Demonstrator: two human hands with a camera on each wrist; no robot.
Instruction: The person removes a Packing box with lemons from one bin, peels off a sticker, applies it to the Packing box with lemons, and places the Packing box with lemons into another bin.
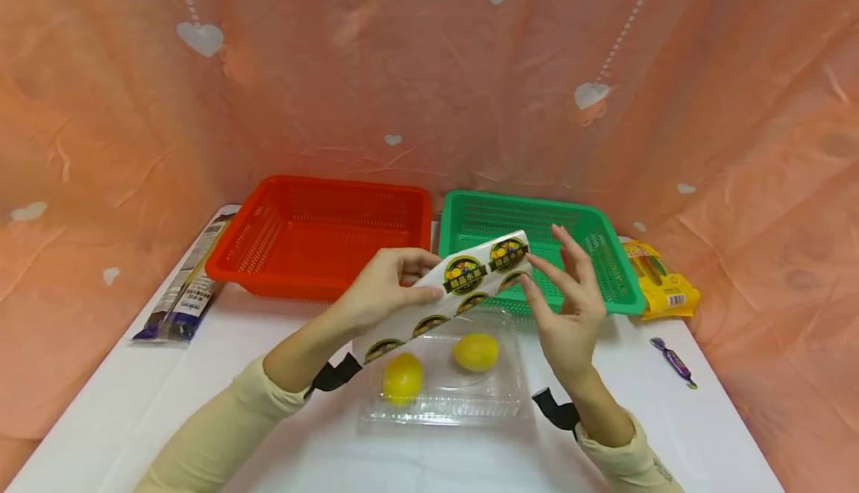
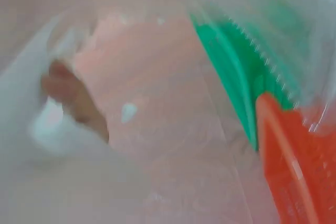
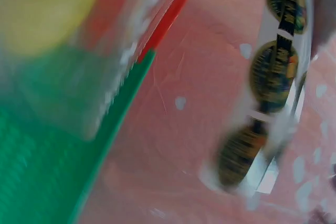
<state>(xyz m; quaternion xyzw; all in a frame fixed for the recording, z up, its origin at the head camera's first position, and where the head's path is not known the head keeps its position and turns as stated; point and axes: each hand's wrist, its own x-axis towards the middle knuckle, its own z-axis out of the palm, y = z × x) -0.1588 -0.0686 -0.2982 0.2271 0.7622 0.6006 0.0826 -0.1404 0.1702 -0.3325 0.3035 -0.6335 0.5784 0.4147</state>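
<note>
My left hand holds a sheet of round fruit stickers by its upper edge, thumb on the printed face. The sheet is white, curved, and carries several black-and-gold labels. At its right end is my right hand, with thumb and index fingertip close to the edge and the other fingers raised. Whether they touch the sheet is unclear. Below lies a clear plastic box with two lemons seen in it. The right wrist view shows the sticker sheet blurred; the left wrist view shows its pale, blurred back.
Behind stand a red basket and a green basket. Long plastic packages lie at the left. A yellow packet and a purple wrapped candy lie at the right. A pink heart-patterned curtain hangs around the table.
</note>
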